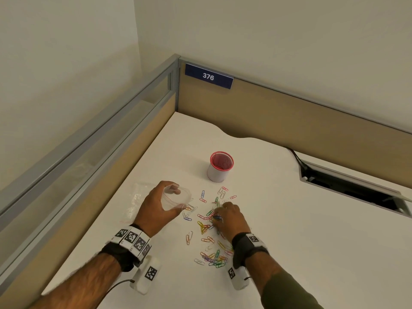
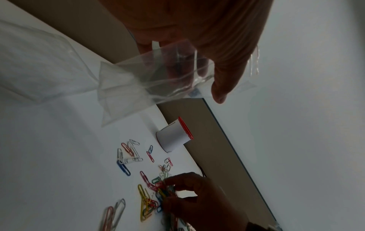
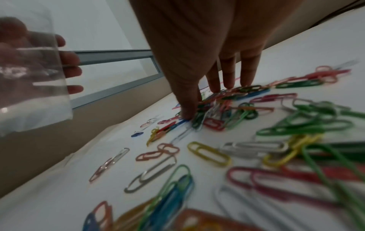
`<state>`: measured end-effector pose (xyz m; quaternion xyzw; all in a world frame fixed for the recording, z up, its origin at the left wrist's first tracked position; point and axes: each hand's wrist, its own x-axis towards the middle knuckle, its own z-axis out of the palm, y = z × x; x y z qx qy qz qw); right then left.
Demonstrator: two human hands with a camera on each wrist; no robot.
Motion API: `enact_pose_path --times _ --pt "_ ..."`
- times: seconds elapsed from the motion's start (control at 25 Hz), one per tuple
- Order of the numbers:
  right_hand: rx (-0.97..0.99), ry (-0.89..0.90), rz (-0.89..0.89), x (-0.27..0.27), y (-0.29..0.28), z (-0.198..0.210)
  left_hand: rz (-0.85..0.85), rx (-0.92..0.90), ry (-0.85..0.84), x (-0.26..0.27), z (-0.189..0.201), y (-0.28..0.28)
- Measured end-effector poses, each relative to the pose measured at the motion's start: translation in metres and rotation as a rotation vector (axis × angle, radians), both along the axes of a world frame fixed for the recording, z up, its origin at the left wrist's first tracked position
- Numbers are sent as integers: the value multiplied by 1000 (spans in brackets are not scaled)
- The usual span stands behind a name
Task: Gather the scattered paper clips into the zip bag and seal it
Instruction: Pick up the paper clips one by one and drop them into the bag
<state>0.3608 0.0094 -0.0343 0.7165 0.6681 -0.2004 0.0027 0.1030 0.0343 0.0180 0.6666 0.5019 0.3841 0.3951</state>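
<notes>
Leftmost, our left hand (image 1: pixel 159 205) grips the mouth of the clear zip bag (image 1: pixel 176 197), fingers curled round its rim and holding it open just above the desk (image 1: pixel 289 219), left of the paper clips (image 1: pixel 210 241). These lie scattered on the desk, nearer to us than the red-rimmed cup (image 1: pixel 219 167). Right of the bag, our right hand (image 1: pixel 229 217) presses its fingertips (image 3: pixel 186 114) down on a bunch of clips, pinching them together.
</notes>
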Motion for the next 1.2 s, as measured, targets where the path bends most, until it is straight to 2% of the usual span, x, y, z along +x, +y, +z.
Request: enact_pose_path --times 0.08,0.2,0.36,0.52,0.64,0.84,0.96,1.04,1.2 --pt "40 -26 33 3 -3 3 1 0 -4 2 2 3" --pt "-15 -62 70 8 -7 4 -12 -16 13 2 2 5" --pt "36 -138 133 -7 -9 4 7 -25 14 9 2 2" --pt "87 -115 30 -4 1 13 -14 -34 20 17 1 1" --pt "109 38 -126 11 7 28 -16 -30 43 22 -1 1" --pt "260 490 -265 21 2 87 -19 -29 87 38 -3 0" --pt "286 666 -166 8 -3 131 -26 -18 95 52 -4 -6" --pt "288 700 -70 -3 -2 149 -36 -21 100 61 -6 -11" --pt "269 524 122 -22 -2 154 -25 -1 99 74 -3 -19"
